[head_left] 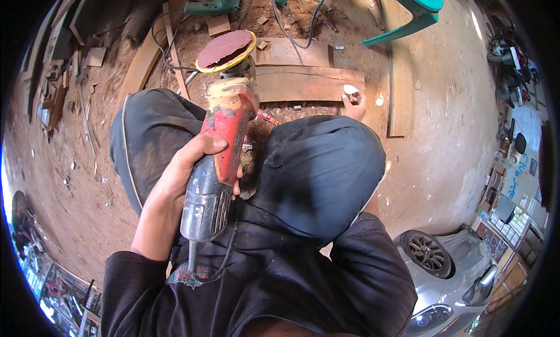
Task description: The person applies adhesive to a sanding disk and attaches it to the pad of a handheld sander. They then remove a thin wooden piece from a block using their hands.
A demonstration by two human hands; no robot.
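Observation:
My left hand is wrapped round the body of a red and black angle grinder, its head pointing away from me. A brown sanding disc with a yellow rim is fitted on it; the disc's surface looks torn or folded. Past my right knee, my right hand has its fingers closed on a small white piece, too small to make out. That hand is beside the right end of a wooden board on the ground; my knee hides most of the forearm.
A green power drill lies at the far left among cords and wood scraps. A green plastic chair stands at the far right, near a long plank. A silver car is at the lower right.

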